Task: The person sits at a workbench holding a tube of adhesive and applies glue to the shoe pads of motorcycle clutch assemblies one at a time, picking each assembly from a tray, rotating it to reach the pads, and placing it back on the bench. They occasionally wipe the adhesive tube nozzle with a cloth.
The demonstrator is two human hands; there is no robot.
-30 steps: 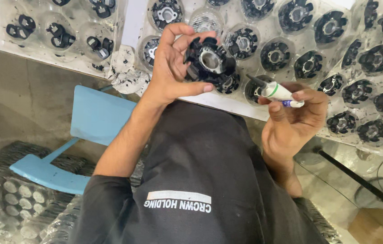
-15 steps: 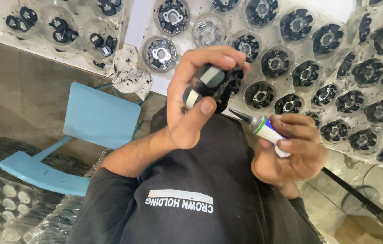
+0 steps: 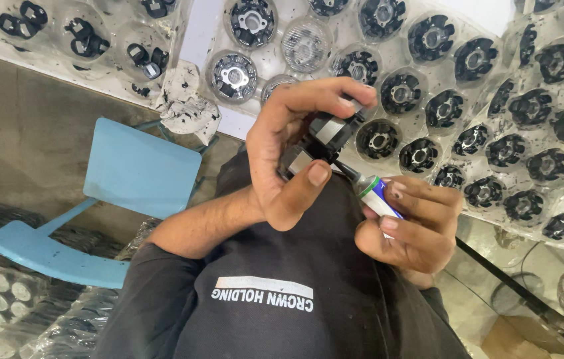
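The clear plastic blister tray (image 3: 494,86) fills the table ahead of me, most of its round pockets each seating one black round motor part with a metal centre; one pocket near the middle holds only a clear ribbed disc, as far as I can tell. A second tray (image 3: 76,40) further left carries smaller black pieces, loose in its pockets. A crumpled, stained rag (image 3: 185,100) lies between the trays, and a blue plastic chair (image 3: 135,173) stands below the table edge.

My left hand (image 3: 288,159) is closed around one black motor part (image 3: 325,136), lifted clear of the tray and tilted on edge, thumb beneath and fingers over the top. My right hand (image 3: 411,226) is wrapped tightly on a small adhesive tube (image 3: 378,198), its dark nozzle touching the part's underside.

I judge the risks like this: squeezing too hard would flood the joint and run onto my thumb; with the part tilted, a loosened pinch could let it slide and drop into my lap.
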